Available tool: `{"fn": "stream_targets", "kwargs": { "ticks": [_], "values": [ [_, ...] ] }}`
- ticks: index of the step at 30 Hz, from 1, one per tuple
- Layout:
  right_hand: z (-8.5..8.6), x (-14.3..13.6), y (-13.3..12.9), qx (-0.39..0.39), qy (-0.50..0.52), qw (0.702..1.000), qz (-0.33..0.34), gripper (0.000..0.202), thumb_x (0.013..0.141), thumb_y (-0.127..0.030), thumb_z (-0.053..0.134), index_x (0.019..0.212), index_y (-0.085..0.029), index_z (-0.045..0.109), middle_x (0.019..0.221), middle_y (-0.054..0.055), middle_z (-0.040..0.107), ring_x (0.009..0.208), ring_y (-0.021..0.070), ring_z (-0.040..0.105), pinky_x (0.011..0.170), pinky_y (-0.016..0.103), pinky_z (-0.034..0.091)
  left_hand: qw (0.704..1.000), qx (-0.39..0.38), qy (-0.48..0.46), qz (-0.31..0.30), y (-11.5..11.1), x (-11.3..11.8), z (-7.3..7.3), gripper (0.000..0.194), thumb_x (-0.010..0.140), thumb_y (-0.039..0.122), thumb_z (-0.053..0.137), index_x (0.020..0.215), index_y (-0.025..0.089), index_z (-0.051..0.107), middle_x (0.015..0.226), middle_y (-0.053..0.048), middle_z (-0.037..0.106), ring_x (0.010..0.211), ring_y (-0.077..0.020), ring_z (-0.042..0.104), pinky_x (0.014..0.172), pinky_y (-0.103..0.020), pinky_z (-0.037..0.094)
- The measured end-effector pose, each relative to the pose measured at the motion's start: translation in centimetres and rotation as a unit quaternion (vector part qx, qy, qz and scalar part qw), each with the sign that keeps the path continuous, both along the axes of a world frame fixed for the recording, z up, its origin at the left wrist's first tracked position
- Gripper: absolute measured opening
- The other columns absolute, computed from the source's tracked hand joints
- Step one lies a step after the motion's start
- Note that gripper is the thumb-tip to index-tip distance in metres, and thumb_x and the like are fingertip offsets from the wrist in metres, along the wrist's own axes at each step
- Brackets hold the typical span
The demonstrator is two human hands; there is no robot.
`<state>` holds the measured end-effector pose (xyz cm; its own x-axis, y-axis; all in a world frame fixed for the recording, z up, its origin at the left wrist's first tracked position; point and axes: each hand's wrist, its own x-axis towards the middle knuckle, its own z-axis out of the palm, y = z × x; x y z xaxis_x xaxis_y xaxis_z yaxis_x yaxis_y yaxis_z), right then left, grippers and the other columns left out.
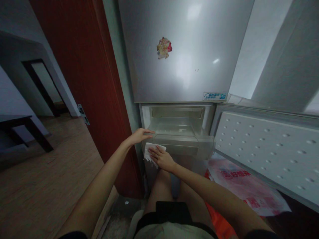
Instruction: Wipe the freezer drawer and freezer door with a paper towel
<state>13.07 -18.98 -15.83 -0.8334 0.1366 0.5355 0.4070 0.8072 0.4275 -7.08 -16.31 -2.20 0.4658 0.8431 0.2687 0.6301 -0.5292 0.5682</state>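
A clear drawer (204, 147) is pulled partway out of the lower compartment of a silver fridge (184, 66). My left hand (143, 135) rests at the drawer's left front corner, its fingers apart and reaching over the top edge. Just below it, my right hand (160, 157) lies spread on a white cloth or tissue (148, 152), pressing it against the left part of the drawer's front. The cloth's lower edge looks ragged. Part of the cloth is hidden beneath my right fingers.
On the right, the lower fridge door (259, 142) hangs wide open. Under it lies a red and white plastic bag (241, 182), with something orange beside my leg. A red-brown door (87, 83) stands close on the left; a dark table (27, 122) is farther left.
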Motion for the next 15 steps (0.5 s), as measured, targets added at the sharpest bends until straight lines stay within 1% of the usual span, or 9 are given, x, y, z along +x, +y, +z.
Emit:
{"fn": "stream_targets", "kwargs": {
  "ticks": [4,6,8,12,14,15],
  "values": [
    [-2.3,0.2,0.3,-0.009,-0.035,0.999,0.005,0.027,0.097,-0.017,0.045,0.115,-0.013,0.065,0.137,0.007,0.052,0.136,0.0204,0.038,0.115,0.046,0.034,1.0,0.003,-0.003,-0.007,-0.1,0.0,0.1,0.046,0.079,0.043,0.063,0.114,0.015,0.069,0.121,-0.009,0.068,0.116,-0.0256,0.061,0.102,-0.037,0.043],
    [-2.6,0.2,0.0,-0.012,-0.044,0.999,0.004,0.027,0.097,-0.017,0.045,0.112,-0.012,0.067,0.132,0.006,0.057,0.134,0.0208,0.042,0.114,0.045,0.035,1.0,0.006,-0.001,-0.005,-0.1,0.0,0.1,0.044,0.079,0.043,0.062,0.114,0.017,0.069,0.119,-0.008,0.069,0.114,-0.0253,0.062,0.101,-0.037,0.043],
    [-2.0,0.1,-0.5,-0.014,-0.038,0.999,0.005,0.026,0.097,-0.018,0.045,0.109,-0.012,0.068,0.13,0.006,0.058,0.133,0.0221,0.042,0.114,0.046,0.035,1.0,0.007,0.001,-0.003,0.0,0.0,0.0,0.044,0.079,0.044,0.063,0.114,0.018,0.069,0.118,-0.007,0.07,0.113,-0.0254,0.063,0.1,-0.037,0.044],
    [0.3,-0.2,-1.1,-0.015,0.012,1.0,0.006,0.026,0.097,-0.019,0.047,0.116,-0.013,0.064,0.136,0.008,0.053,0.137,0.0236,0.036,0.115,0.049,0.032,1.0,0.008,-0.006,-0.003,0.1,-0.2,-0.2,0.046,0.078,0.047,0.063,0.114,0.019,0.069,0.119,-0.007,0.069,0.114,-0.0259,0.062,0.1,-0.037,0.044],
    [0.8,-0.3,-0.9,-0.02,0.032,0.999,-0.002,0.027,0.097,-0.018,0.047,0.118,-0.013,0.063,0.138,0.009,0.051,0.139,0.0228,0.033,0.116,0.049,0.03,1.0,0.007,-0.009,-0.005,0.1,-0.2,-0.3,0.048,0.078,0.047,0.063,0.115,0.017,0.069,0.121,-0.008,0.069,0.114,-0.0263,0.062,0.101,-0.037,0.044],
    [0.6,-0.2,-0.8,-0.023,0.033,0.999,-0.004,0.027,0.097,-0.018,0.047,0.119,-0.013,0.062,0.138,0.009,0.05,0.139,0.0222,0.033,0.116,0.048,0.03,1.0,0.005,-0.009,-0.004,0.1,-0.2,-0.3,0.049,0.078,0.047,0.063,0.115,0.016,0.069,0.121,-0.009,0.068,0.114,-0.0265,0.062,0.101,-0.037,0.043]
  ]
}}
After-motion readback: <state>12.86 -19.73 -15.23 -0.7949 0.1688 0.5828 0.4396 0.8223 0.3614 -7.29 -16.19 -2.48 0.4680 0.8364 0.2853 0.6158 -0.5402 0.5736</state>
